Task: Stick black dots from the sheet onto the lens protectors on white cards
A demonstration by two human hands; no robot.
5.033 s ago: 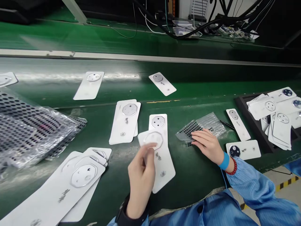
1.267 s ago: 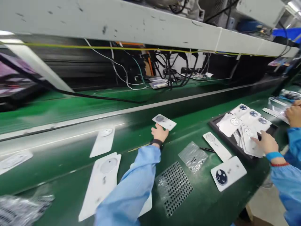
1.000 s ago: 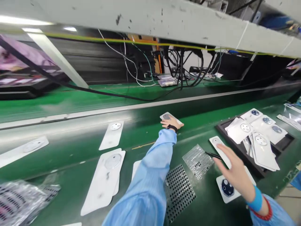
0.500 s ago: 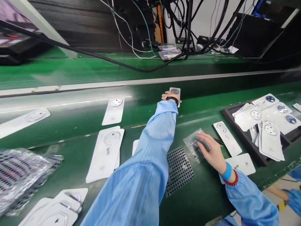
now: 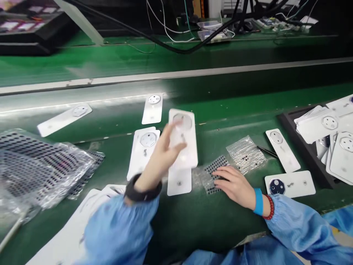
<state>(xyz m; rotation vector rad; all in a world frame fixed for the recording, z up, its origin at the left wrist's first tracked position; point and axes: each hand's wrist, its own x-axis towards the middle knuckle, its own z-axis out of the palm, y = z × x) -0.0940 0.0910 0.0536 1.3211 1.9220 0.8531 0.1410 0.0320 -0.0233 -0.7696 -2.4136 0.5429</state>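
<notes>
My left hand [image 5: 167, 149] is over a white panel [image 5: 190, 151] with a round grey patch near its top. Thumb and index finger are spread across the panel's face and do not close round an edge; hand and panel are slightly blurred. Beneath its lower end another white panel [image 5: 179, 186] sticks out. My right hand [image 5: 235, 186] lies with fingers stretched out, the tips on a small sheet of black dots [image 5: 213, 169]. Just beyond it is a clear sheet [image 5: 244, 152] with a few dark dots, apart from my fingers.
At right a black tray [image 5: 300, 138] holds several white panels. Near it lie black tweezers [image 5: 267, 151], partly beside a white panel [image 5: 284, 151]. Plastic-wrapped dotted sheets [image 5: 46, 165] cover the left. More panels lie about on the green bench [image 5: 198, 224].
My left hand has come back from the far side of the bench, and the panel beneath it is nearer. My right hand has shifted from the clear sheet onto the dotted sheet.
</notes>
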